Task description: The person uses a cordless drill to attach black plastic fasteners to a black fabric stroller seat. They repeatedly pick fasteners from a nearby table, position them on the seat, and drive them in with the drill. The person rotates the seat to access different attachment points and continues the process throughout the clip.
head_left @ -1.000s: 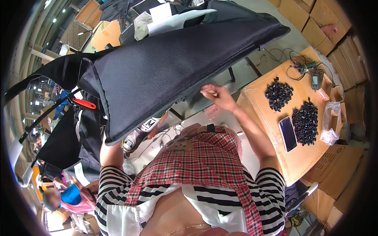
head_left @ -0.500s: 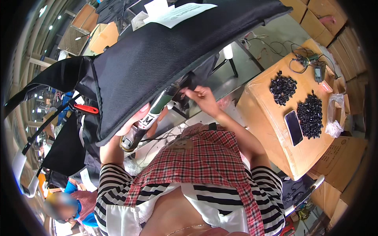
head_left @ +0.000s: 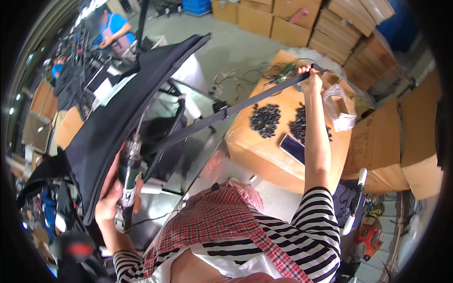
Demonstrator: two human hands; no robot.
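Note:
My left hand (head_left: pixel 111 197) is wrapped round a dark green and silver power screwdriver (head_left: pixel 127 177), its bit end pointing up beside the black fabric panel (head_left: pixel 118 106). My right arm is stretched far out to the right. In my closed right hand (head_left: pixel 311 80) is the end of a black webbing strap (head_left: pixel 269 95). Taut, the strap runs from beneath the panel across to that hand, with a slider buckle (head_left: pixel 225 113) partway along. Where the strap is fixed under the panel is hidden.
A large cardboard box (head_left: pixel 264 158) at the right carries piles of small black parts (head_left: pixel 265 120), a phone (head_left: pixel 293 149) and a clear plastic bag (head_left: pixel 343 121). Stacked cartons (head_left: pixel 259 21) stand behind. A co-worker (head_left: pixel 115 30) is at the far left.
My right hand has moved from beside the screwdriver to far right, drawing the strap out. The screwdriver is now more upright, and the panel sits further left. The whole view has turned.

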